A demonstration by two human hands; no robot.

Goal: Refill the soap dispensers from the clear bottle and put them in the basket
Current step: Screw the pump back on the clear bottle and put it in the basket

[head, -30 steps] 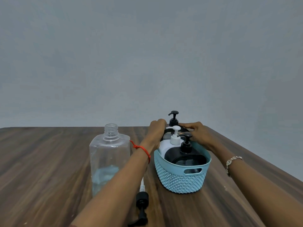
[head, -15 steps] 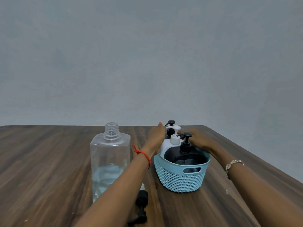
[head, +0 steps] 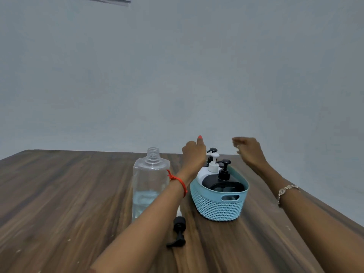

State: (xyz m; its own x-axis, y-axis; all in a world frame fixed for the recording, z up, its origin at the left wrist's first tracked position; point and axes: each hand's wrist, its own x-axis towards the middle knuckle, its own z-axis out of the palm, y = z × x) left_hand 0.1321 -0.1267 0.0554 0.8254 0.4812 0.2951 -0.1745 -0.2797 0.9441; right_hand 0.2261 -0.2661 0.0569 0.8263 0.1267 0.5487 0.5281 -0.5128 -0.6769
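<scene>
We see a light blue basket (head: 218,207) standing on a wooden table (head: 59,194) with three soap dispensers upright inside it. The nearest black dispenser (head: 224,178) shows its pump and shoulders; its lower body is hidden by the basket wall. The white dispenser (head: 211,167) stands behind it, partly masked. Of the far black dispenser (head: 212,150) we make out only the pump head, beside the left hand.

The left hand (head: 194,152) hangs above the basket's far left corner, fingers curled loosely, one raised, gripping nothing that we can see. The right hand (head: 249,149) is lifted clear of the basket on its far right side, blurred, fingers loosely spread and empty. A red thread (head: 178,181) circles the left wrist; a bracelet (head: 286,191) sits on the right forearm.

The clear bottle (head: 150,180) stands uncapped just left of the basket, liquid low in it, its lower right side covered by the left forearm. A loose black pump (head: 178,232) lies on the table by that forearm, its tube mostly hidden.
</scene>
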